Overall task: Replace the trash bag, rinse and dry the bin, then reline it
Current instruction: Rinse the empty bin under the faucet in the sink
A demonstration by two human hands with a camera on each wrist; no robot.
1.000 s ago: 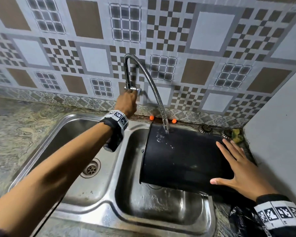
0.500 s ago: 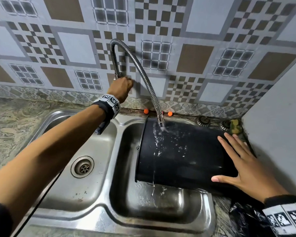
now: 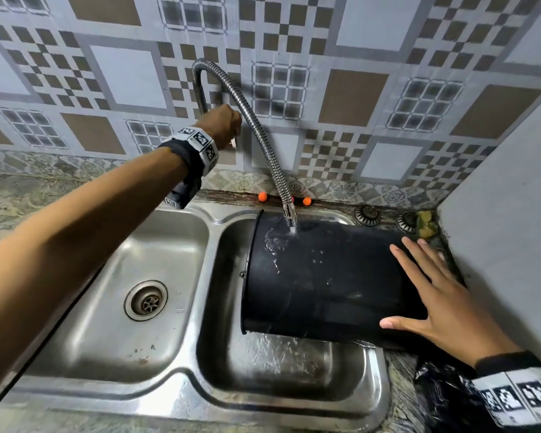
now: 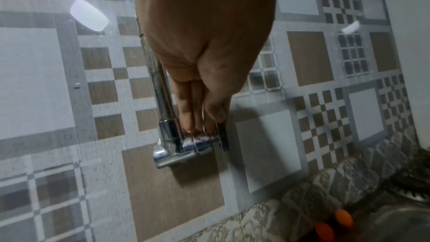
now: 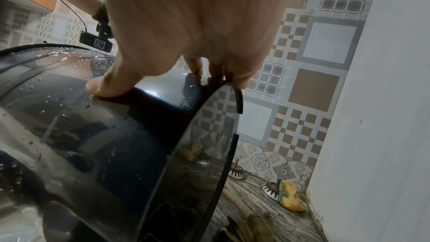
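Note:
A black bin (image 3: pixel 322 276) lies on its side across the right basin of the steel sink (image 3: pixel 181 398), its mouth to the left. Water runs from the flexible tap spout (image 3: pixel 289 214) onto the bin's wall (image 5: pixel 69 109) and spills into the basin below. My left hand (image 3: pixel 222 125) is up at the tiled wall, fingers (image 4: pixel 197 115) pinching the chrome tap handle (image 4: pixel 204 140). My right hand (image 3: pixel 441 304) lies flat with spread fingers on the bin's base end, the thumb (image 5: pixel 104 86) pressed on its side.
The left basin has a drain (image 3: pixel 146 300). Two sink strainers (image 3: pixel 367 215) and a yellow sponge (image 3: pixel 427 225) lie behind the bin by the grey side wall (image 3: pixel 506 229). Crumpled black plastic (image 3: pixel 444 398) sits at my right wrist. Orange knobs (image 3: pixel 263 196) line the sink's back edge.
Water has started flowing from the spout onto the bin and into the basin. My left hand stays at the tap handle; the right hand has kept its place on the bin.

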